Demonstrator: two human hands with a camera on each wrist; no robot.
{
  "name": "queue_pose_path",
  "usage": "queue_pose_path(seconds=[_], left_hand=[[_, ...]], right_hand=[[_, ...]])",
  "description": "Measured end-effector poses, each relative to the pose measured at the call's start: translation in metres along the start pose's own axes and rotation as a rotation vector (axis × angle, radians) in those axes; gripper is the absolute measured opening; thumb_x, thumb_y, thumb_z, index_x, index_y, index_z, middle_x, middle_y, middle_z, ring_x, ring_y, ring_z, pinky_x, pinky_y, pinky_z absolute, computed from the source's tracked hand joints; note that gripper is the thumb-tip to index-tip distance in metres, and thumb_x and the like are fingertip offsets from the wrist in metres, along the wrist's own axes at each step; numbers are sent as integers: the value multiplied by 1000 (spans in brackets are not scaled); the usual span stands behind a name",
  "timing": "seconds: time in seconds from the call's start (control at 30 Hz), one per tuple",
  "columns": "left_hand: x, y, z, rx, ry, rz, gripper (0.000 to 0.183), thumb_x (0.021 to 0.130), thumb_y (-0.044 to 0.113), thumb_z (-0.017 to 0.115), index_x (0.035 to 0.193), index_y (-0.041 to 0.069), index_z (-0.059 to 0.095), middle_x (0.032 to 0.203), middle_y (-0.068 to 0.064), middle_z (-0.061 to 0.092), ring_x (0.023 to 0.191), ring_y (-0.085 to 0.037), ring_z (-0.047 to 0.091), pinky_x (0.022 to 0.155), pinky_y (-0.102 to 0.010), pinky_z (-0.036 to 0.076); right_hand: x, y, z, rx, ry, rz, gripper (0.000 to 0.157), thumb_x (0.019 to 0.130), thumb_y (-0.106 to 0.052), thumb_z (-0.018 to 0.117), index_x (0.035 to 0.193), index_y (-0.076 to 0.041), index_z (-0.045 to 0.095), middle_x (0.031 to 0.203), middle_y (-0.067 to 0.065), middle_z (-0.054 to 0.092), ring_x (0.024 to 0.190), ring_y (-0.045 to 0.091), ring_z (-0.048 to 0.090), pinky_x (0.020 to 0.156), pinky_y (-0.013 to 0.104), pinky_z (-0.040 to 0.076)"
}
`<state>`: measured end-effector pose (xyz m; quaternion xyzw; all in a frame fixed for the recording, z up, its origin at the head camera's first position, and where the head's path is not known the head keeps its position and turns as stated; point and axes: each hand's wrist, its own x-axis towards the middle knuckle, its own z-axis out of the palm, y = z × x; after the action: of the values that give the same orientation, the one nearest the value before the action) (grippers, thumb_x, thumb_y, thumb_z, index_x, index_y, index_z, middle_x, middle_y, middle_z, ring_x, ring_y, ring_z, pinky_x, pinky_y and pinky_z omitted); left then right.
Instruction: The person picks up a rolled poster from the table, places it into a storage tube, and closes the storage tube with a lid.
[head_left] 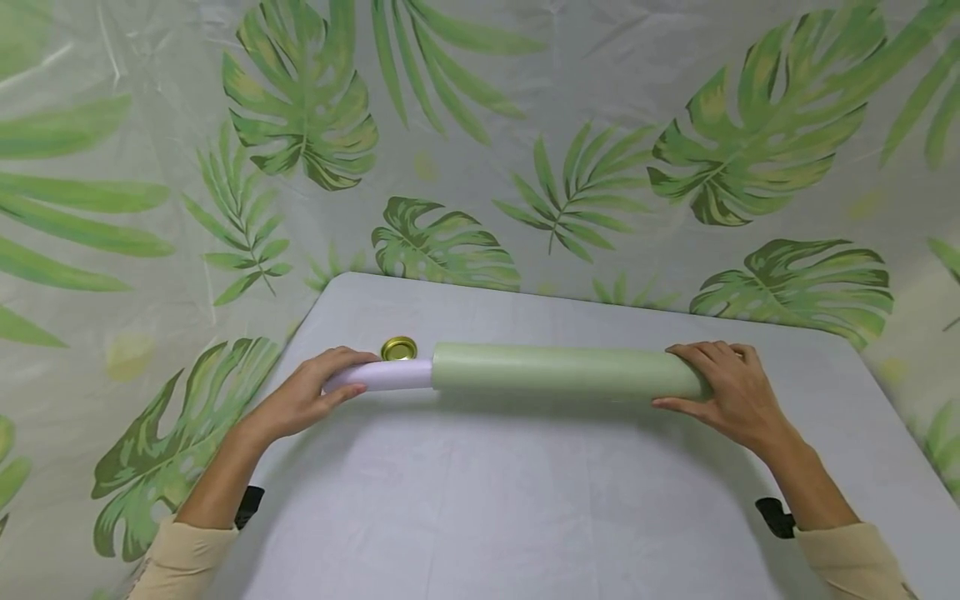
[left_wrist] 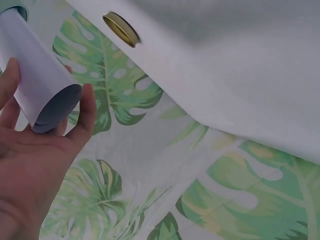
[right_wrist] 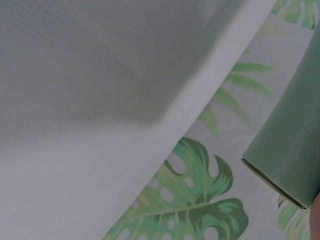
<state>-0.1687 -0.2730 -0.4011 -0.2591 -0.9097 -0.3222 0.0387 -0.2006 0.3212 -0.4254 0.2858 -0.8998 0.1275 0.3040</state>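
A pale green tube (head_left: pixel 555 371) is held level above the white table. From its left end sticks out a rolled lilac sheet (head_left: pixel 397 375), thinner than the tube. My left hand (head_left: pixel 311 392) grips the roll's outer end between thumb and fingers. In the left wrist view the roll's open end (left_wrist: pixel 57 107) shows its curled layers. My right hand (head_left: pixel 731 392) holds the right end of the green tube, thumb below and fingers over the top. How far the roll reaches inside the tube is hidden. The right wrist view shows the tube's end (right_wrist: pixel 285 170) and only a sliver of the hand.
A round gold lid (head_left: pixel 399 348) lies on the white table (head_left: pixel 510 500) behind the lilac roll. The table's back edge runs just beyond the tube. Behind and left of it hangs or lies a leaf-patterned sheet (head_left: pixel 600 75).
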Motion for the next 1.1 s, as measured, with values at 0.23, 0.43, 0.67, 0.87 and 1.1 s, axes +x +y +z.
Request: queue_pose_path(seconds=[0.23, 0.43, 0.67, 0.87, 1.1], left_hand=[[2, -1, 3, -47, 50, -49, 44, 97, 16, 73, 139, 11, 61, 132, -8, 67, 111, -23, 63, 90, -41, 52], [1, -4, 5, -296, 67, -120, 41, 101, 16, 69, 139, 11, 56, 141, -14, 60, 116, -12, 58, 92, -18, 49], [-3, -18, 5, -619, 97, -108, 43, 104, 6, 60, 143, -4, 45, 139, -8, 56, 120, -1, 59, 93, -13, 53], [-3, -21, 7, -685, 138, -127, 36, 105, 7, 59, 137, -5, 50, 131, 6, 61, 118, -2, 61, 93, -15, 54], [1, -18, 11, -699, 153, -108, 37, 105, 7, 59, 139, -7, 50, 129, 2, 61, 112, -7, 63, 93, -21, 57]], right_hand=[[-2, 0, 0, 0, 7, 2, 97, 82, -93, 42, 120, -8, 70, 109, 16, 72, 100, 38, 64, 89, 60, 38], [-3, 1, 0, 13, -5, -4, 83, 71, -74, 78, 122, -9, 70, 111, 16, 72, 102, 37, 64, 90, 60, 38], [1, -3, 3, 23, -3, 5, 86, 78, -84, 65, 122, -11, 71, 110, 14, 73, 102, 36, 64, 87, 59, 40], [2, -3, 4, 25, -7, 19, 82, 72, -75, 78, 122, -10, 70, 110, 14, 73, 102, 36, 64, 87, 58, 39], [3, -5, 7, 37, -10, 26, 84, 74, -79, 72, 122, -11, 70, 112, 14, 73, 102, 36, 63, 86, 57, 39]])
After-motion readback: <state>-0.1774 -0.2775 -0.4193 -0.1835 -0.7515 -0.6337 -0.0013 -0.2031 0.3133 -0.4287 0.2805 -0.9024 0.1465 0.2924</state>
